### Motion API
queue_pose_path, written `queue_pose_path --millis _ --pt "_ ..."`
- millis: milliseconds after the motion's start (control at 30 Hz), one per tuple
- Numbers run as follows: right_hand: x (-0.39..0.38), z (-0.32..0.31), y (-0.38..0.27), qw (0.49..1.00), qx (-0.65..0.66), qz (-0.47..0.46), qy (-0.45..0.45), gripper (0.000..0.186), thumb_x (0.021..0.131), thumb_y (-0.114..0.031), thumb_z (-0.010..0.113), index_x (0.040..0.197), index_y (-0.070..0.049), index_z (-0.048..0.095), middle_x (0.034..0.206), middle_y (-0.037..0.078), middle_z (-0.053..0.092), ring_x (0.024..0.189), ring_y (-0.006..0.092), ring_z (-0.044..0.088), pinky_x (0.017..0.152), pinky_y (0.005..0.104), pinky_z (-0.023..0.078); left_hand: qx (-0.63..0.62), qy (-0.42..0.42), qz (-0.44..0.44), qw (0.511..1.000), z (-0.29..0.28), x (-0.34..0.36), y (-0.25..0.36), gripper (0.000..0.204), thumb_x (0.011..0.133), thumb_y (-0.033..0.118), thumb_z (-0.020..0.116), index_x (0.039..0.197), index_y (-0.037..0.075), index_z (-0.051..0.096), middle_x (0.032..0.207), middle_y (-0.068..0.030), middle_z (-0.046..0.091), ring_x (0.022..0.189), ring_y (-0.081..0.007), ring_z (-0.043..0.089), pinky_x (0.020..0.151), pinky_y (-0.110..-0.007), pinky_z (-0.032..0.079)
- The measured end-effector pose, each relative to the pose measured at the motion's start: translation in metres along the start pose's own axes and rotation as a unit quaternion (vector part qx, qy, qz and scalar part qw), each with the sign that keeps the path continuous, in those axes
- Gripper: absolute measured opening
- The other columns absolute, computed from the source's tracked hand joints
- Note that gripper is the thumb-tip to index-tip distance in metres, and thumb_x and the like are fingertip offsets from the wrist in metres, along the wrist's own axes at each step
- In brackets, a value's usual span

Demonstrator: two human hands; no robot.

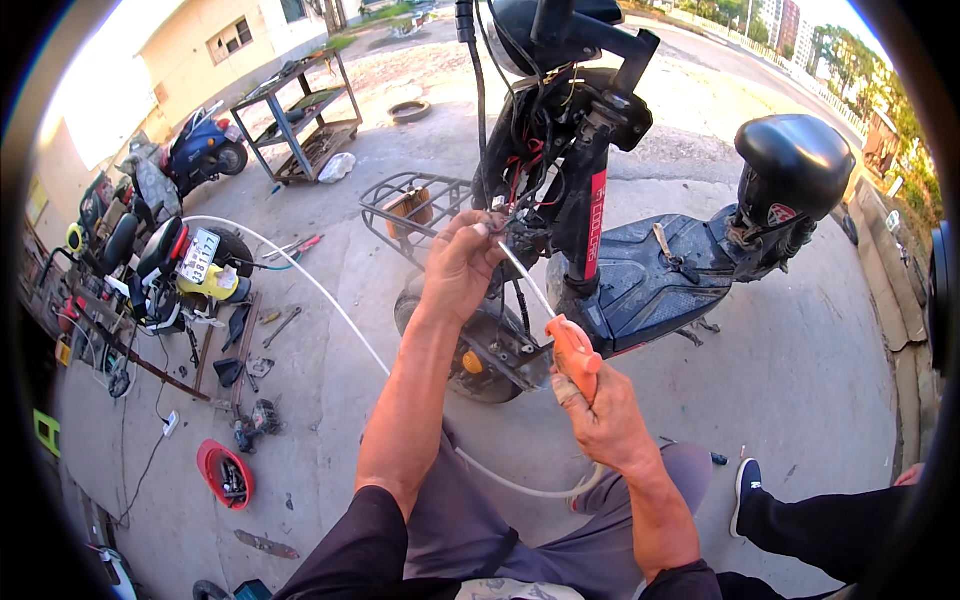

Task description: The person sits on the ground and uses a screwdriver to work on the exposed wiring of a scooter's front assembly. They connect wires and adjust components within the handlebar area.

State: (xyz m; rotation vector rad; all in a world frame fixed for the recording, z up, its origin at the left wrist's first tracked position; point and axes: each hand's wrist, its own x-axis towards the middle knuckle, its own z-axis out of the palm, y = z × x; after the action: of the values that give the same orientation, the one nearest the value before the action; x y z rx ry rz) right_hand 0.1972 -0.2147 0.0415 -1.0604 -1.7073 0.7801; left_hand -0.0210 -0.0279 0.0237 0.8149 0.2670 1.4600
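My right hand [608, 415] is wrapped round an orange air blow gun [575, 352], its pale hose [520, 490] running from below the fist. The gun's long thin nozzle [526, 277] points up and left to my left fingertips. My left hand [462, 262] is closed in a pinch at the wiring, on something small that I cannot make out. Before me stands a scooter [640, 270] with its front stripped. Red and black wires [530, 165] hang bare beside its steering column. A wire front basket [385, 212] juts out left of my left hand.
At left lie a wrench [283, 327], a power drill [262, 420] and a red bowl [207, 462] of small parts. Parked scooters [160, 255] and a metal rack [300, 145] stand beyond. A person's dark-clad leg [820, 530] reaches in at lower right. Pliers [670, 250] rest on the footboard.
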Motion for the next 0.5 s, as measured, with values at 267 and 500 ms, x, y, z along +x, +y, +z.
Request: queue_pose_path --millis 267,500 --pt "-0.002 -0.001 0.008 0.999 -0.033 -0.003 -0.003 0.029 0.104 -0.015 0.073 0.126 0.003 0.066 0.097 0.017 0.064 0.085 0.0378 0.065 0.079 0.0453 0.052 -0.121 -0.018 -0.06 0.991 -0.011 0.003 -0.011 0.017 0.101 0.007 0.062 0.116 -0.001 0.067 0.111 -0.0148 0.075 0.095 -0.0239 0.076 0.085 -0.038 0.069" --pt "-0.002 -0.001 0.007 1.0 -0.027 -0.001 -0.013 0.033 0.105 -0.015 0.073 0.131 0.003 0.064 0.098 0.017 0.065 0.086 0.0376 0.066 0.081 0.0439 0.053 -0.191 -0.016 -0.093 0.977 -0.015 0.005 -0.013 0.021 0.1 0.008 0.06 0.115 -0.004 0.07 0.109 -0.0191 0.074 0.096 -0.0304 0.076 0.088 -0.043 0.067"
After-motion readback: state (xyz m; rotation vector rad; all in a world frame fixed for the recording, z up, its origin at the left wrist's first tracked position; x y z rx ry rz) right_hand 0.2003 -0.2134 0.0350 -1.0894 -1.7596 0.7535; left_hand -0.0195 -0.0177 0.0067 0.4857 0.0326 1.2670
